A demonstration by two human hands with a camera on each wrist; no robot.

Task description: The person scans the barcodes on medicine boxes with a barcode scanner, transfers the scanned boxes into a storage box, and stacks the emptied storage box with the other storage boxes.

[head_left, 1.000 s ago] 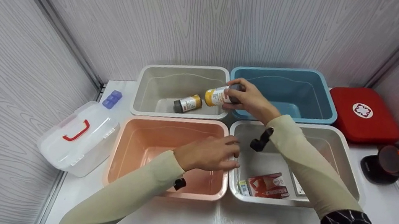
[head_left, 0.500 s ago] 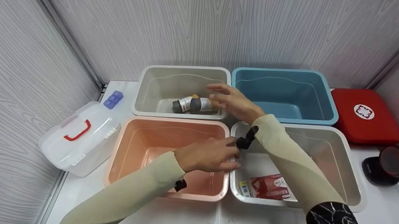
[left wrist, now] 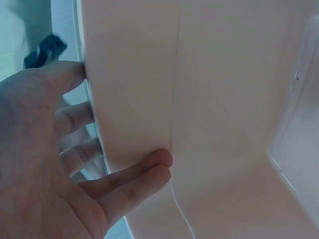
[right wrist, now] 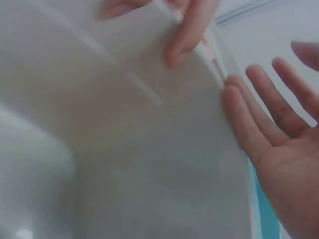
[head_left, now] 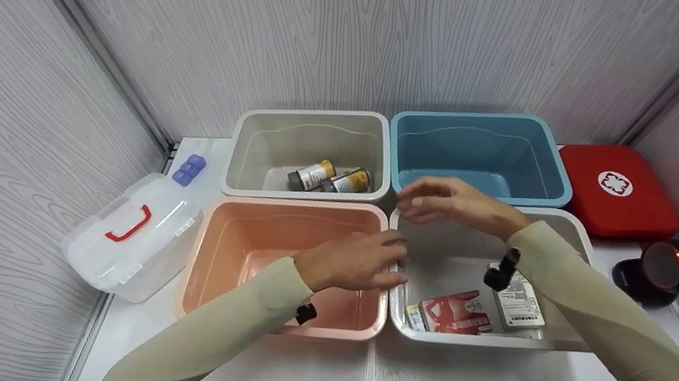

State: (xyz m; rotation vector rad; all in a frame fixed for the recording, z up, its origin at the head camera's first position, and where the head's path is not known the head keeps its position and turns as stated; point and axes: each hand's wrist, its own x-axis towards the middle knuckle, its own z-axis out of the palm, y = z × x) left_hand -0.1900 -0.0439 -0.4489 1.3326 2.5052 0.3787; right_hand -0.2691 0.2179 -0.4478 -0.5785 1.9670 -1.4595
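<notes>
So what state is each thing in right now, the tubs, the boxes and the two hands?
Left hand: grips the pink tub's rim.
Right hand: open, empty, over the near white tub.
Pink tub: empty.
Blue tub: empty.
Far white tub: holds two bottles, lying down.
Near white tub: holds packets.
Clear case: shut.
Red pouch: shut.

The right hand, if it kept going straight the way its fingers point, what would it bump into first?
Probably the left hand. The right hand hovers open over the near white bin, fingers pointing left and slightly down. It might instead pass over toward the pink bin; depth is unclear.
</notes>
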